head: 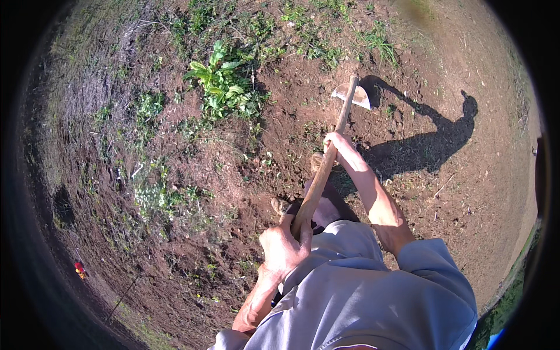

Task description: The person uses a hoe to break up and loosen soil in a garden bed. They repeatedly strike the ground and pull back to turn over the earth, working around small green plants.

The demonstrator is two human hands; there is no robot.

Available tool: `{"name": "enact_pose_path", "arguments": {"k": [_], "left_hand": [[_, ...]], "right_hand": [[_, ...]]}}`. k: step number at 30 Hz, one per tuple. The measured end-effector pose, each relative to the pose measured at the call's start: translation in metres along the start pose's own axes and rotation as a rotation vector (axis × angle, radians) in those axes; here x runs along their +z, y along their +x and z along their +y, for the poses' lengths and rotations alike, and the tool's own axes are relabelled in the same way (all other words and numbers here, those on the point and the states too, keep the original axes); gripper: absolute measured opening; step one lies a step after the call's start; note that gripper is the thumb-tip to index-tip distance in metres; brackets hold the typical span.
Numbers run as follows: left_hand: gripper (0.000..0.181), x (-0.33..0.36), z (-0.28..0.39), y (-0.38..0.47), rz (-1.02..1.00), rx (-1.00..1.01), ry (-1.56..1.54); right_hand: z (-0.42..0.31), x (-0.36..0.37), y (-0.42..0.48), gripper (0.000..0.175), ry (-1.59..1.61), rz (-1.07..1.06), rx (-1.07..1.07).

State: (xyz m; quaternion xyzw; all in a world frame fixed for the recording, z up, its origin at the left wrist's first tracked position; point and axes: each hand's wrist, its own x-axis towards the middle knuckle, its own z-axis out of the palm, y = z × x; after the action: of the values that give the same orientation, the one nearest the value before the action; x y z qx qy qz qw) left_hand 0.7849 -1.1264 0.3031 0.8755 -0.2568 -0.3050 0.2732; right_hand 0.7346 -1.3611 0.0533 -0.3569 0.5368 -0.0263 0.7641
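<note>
A hoe with a long wooden handle (318, 186) runs up and slightly right from my body. Its half-round metal blade (361, 97) is at the far end, just above or against the brown soil; which of these I cannot tell. My left hand (285, 247) is closed around the near end of the handle, close to my waist. Farther along the shaft, my right hand (336, 141) grips it with the arm stretched forward. Bare, loosened soil (297, 105) lies about the blade, and a leafy green plant (223, 85) grows to its left.
Weeds and dry stalks (151, 197) cover the ground on the left. My shoes (280, 205) stand below the handle. My shadow (433, 140) falls to the right. A thin stick or pole (122, 297) and a small red and yellow thing (80, 269) are at lower left.
</note>
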Motion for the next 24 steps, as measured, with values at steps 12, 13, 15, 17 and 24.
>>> {"name": "enact_pose_path", "arguments": {"k": [12, 13, 15, 17, 24], "left_hand": [[0.027, -0.015, -0.011, 0.014, 0.001, -0.108, 0.024], [0.028, -0.019, -0.015, 0.017, -0.011, -0.108, 0.038], [0.030, -0.026, -0.022, 0.023, 0.044, -0.026, -0.020], [0.030, -0.031, -0.030, 0.027, -0.007, 0.017, -0.011], [0.029, -0.047, -0.069, 0.030, -0.069, 0.074, 0.037]], "right_hand": [[-0.011, 0.014, 0.008, 0.025, -0.076, -0.058, 0.029], [-0.012, 0.017, 0.007, 0.025, -0.034, -0.010, 0.046], [-0.009, 0.022, 0.004, 0.035, 0.152, -0.009, 0.110], [0.001, 0.020, 0.003, 0.047, -0.022, 0.049, 0.119], [0.118, -0.045, -0.013, 0.040, -0.101, 0.224, 0.179]]}}
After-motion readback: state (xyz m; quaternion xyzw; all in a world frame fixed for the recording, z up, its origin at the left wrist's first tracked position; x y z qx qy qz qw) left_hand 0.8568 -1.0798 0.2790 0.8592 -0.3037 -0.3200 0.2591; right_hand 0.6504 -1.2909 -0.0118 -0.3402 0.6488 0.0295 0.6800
